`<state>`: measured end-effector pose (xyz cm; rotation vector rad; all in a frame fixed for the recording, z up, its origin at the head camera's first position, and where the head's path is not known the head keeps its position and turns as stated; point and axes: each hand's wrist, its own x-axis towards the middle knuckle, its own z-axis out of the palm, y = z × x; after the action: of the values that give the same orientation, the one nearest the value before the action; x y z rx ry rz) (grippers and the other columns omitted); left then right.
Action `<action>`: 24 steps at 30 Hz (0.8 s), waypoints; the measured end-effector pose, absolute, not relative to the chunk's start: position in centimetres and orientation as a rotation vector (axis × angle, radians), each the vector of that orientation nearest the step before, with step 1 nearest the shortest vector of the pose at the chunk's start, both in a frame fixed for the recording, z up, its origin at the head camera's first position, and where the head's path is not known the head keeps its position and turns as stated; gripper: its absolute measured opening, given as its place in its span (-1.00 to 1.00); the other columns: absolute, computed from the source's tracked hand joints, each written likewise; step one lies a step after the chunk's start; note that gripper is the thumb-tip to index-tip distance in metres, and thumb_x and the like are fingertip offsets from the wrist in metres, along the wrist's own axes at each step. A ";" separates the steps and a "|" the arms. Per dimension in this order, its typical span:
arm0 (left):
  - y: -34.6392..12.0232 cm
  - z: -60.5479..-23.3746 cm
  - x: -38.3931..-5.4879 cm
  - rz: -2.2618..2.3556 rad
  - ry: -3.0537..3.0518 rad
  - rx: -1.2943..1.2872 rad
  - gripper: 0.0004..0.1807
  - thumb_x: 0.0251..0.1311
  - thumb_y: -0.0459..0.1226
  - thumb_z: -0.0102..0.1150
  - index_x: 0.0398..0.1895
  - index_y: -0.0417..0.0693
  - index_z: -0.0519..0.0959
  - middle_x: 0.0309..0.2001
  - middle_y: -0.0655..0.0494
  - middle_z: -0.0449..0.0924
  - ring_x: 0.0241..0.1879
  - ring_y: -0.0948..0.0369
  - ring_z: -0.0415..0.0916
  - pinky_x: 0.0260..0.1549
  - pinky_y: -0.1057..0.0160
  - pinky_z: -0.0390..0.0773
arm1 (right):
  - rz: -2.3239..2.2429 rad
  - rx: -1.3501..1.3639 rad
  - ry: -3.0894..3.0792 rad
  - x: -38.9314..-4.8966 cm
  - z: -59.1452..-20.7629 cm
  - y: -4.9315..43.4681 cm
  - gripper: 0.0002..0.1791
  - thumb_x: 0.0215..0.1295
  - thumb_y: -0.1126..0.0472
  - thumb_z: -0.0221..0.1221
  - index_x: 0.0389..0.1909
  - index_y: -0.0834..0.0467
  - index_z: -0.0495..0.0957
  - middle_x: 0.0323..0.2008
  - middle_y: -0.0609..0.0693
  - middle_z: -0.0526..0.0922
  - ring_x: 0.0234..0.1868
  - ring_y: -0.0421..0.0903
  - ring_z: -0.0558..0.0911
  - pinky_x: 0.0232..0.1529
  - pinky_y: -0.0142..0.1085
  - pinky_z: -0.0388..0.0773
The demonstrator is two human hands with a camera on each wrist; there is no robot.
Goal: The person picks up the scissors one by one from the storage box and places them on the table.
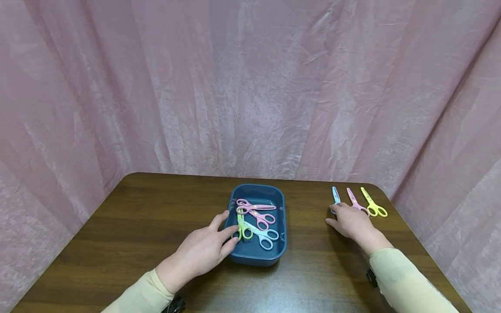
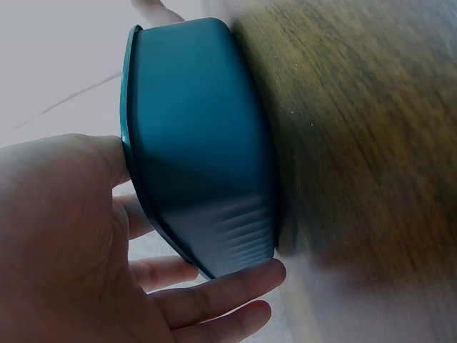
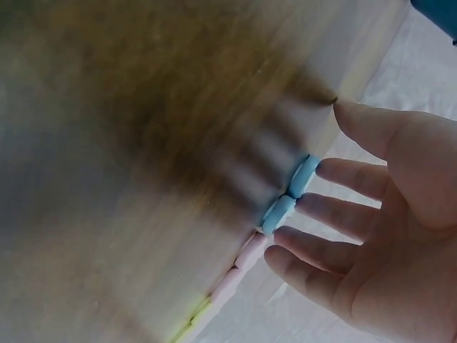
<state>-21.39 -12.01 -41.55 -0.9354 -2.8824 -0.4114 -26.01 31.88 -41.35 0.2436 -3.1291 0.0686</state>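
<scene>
My left hand [image 1: 203,248] rests at the left rim of a dark blue plastic bin [image 1: 256,261], its fingers spread and loosely extended along the wall and over the edge. Inside lie pink scissors [image 1: 256,208], a second pink pair partly under them, green scissors [image 1: 247,231] and light blue scissors [image 1: 257,231]. My right hand [image 1: 350,221] reaches over the handles of blue scissors [image 1: 335,193] on the table, hiding most of them. In the right wrist view its fingers [image 3: 343,214] are nearly straight, tips right at the blue handles [image 3: 305,176].
Pink scissors [image 1: 353,200] and yellow scissors [image 1: 369,202] lie in a row right of the blue pair, near the right edge of the brown wooden table [image 1: 156,213]. Pink curtains [image 1: 250,87] hang behind the table and along its sides.
</scene>
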 end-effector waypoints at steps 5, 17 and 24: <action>-12.0 -41.3 -21.4 -0.427 -2.903 -0.926 -0.50 0.66 0.04 0.16 0.47 0.05 0.66 0.59 -0.25 0.37 0.01 -0.07 0.81 -0.12 -0.06 0.81 | 0.047 0.288 -3.055 -25.2 -41.3 31.0 -0.46 0.47 0.01 0.43 0.25 0.31 0.68 0.21 0.36 0.70 0.17 0.45 0.70 0.10 0.32 0.63; -12.2 -41.5 -21.4 -0.435 -2.889 -0.921 -0.51 0.66 0.04 0.17 0.47 0.06 0.67 0.59 -0.24 0.38 0.01 -0.06 0.81 -0.14 -0.04 0.81 | 0.166 0.438 -2.797 -23.3 -38.4 27.3 -0.39 0.47 0.04 0.45 0.38 0.30 0.63 0.34 0.32 0.65 0.34 0.38 0.64 0.32 0.27 0.55; -11.9 -41.4 -21.3 -0.397 -2.896 -0.910 -0.47 0.68 0.06 0.13 0.54 0.10 0.61 0.59 -0.24 0.39 0.10 -0.08 0.79 -0.15 -0.03 0.80 | 0.222 0.542 -2.718 -21.7 -37.4 25.2 -0.37 0.42 0.07 0.50 0.39 0.29 0.64 0.33 0.28 0.69 0.36 0.32 0.65 0.32 0.22 0.58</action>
<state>-21.32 -11.95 -41.38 -0.9100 -2.8963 -0.3966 -21.72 25.23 -37.36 0.5416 -2.7183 0.2217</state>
